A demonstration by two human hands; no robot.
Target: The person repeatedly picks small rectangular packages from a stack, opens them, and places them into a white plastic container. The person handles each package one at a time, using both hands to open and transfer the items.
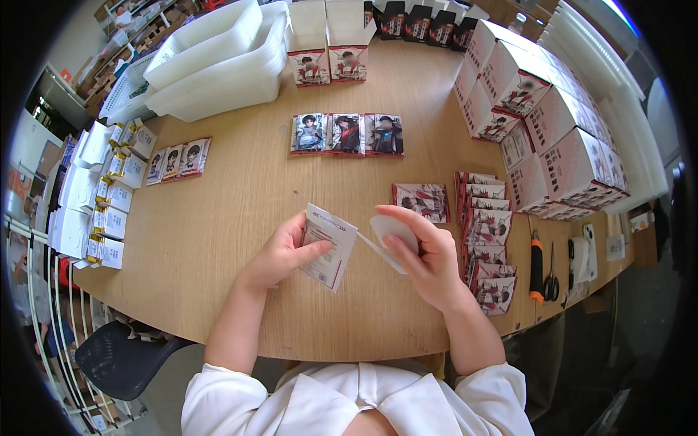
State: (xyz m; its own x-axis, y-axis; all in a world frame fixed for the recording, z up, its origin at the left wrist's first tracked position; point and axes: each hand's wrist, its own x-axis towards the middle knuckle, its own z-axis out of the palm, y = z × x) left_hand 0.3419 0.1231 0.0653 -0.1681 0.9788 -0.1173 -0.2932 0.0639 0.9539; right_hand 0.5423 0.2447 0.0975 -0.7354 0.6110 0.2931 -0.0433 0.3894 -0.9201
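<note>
My left hand [280,254] pinches a flat white printed packet [336,270] between thumb and fingers, its red-marked side facing up. Level with it, my right hand [435,265] grips white rounded cards [393,229], their blank sides toward me. One pale edge slants from the cards toward the packet; whether it touches the packet I cannot tell. Just beyond my right hand lies a red-and-white illustrated packet [422,201]. Similar packets overlap in a column [488,227] to the right of that hand.
Three piles of character cards [347,135] lie mid-table, with smaller cards [177,161] to their left. White boxes [110,195] line the left edge. Stacked cartons [560,156] stand at right, near scissors [552,280] and an orange-black tool [536,265]. White plastic bins [225,80] occupy the far left.
</note>
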